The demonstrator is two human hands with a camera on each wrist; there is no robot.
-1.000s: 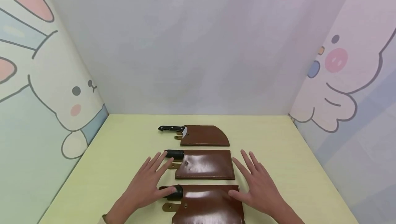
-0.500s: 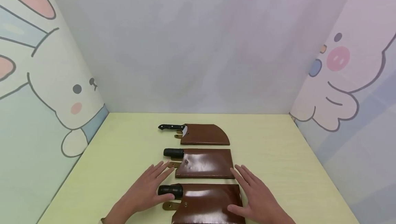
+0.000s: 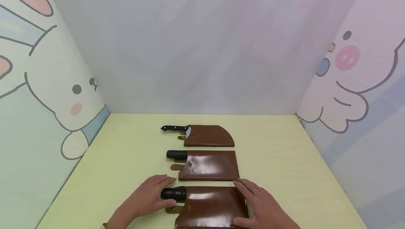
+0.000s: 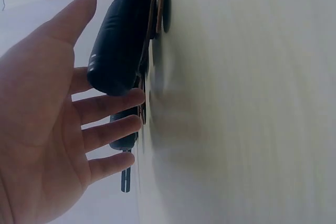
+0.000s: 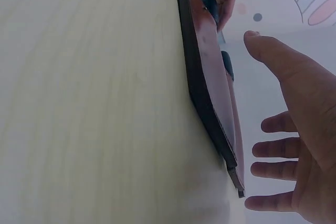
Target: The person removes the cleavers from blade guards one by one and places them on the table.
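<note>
Nearest to me lies a large cleaver in a glossy brown leather sheath (image 3: 212, 204), its black handle (image 3: 174, 194) pointing left. Beside that handle is my left hand (image 3: 147, 196), fingers spread and thumb apart; in the left wrist view the handle (image 4: 116, 45) stands in front of the fingers, ungripped. At the sheath's right edge hovers my right hand (image 3: 262, 204), holding nothing; the right wrist view shows a gap between thumb and sheath (image 5: 195, 64). Behind lies a second sheathed cleaver (image 3: 210, 165), and farthest a knife in a curved sheath (image 3: 210, 135) with riveted black handle (image 3: 174, 128).
All three sheathed knives lie in a column on a pale yellow table (image 3: 126, 144). A grey back wall (image 3: 196, 46) and side walls with a cartoon rabbit (image 3: 69, 102) and another cartoon animal (image 3: 335, 81) enclose it. Brown snap straps (image 3: 176, 167) stick out left of the sheaths.
Both hands have drawn back toward me and lower, from around the middle cleaver to the ends of the nearest one. The knives have not moved on the table.
</note>
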